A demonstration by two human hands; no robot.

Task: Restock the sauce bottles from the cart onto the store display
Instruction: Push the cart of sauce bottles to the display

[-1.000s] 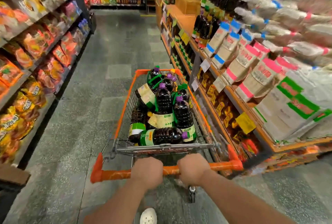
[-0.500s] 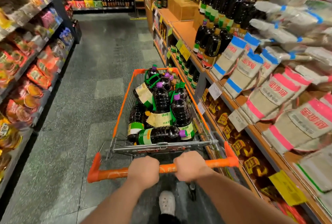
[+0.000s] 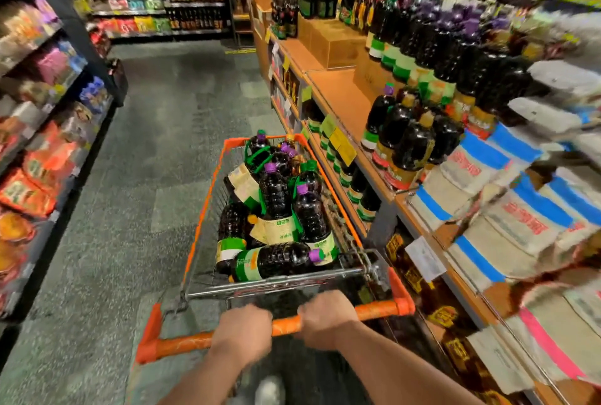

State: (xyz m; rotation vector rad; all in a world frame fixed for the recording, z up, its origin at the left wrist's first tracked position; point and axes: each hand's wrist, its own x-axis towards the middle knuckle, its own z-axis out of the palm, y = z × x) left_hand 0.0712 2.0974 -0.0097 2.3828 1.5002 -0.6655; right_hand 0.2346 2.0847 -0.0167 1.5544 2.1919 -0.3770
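An orange-rimmed wire cart (image 3: 208, 196) stands in the aisle with several dark sauce bottles (image 3: 276, 206) with purple caps and green labels piled in it. My left hand (image 3: 242, 331) and my right hand (image 3: 327, 315) both grip the cart's orange handle bar (image 3: 182, 341). To the right, the store display (image 3: 341, 95) has an orange top with a bare stretch. Rows of matching dark bottles (image 3: 432, 56) stand on it further right, and a small group of bottles (image 3: 406, 141) stands near its front edge.
Sacks with blue and pink bands (image 3: 507, 209) lie on the display at right. A cardboard box (image 3: 335, 43) sits on the display farther ahead. Snack-bag shelves (image 3: 42, 131) line the left side. The grey floor (image 3: 156, 131) runs ahead between them.
The cart has rolled forward along the aisle; the sacks have slid back to my right and the bottle display is now beside the cart's front. Both hands stay on the handle.
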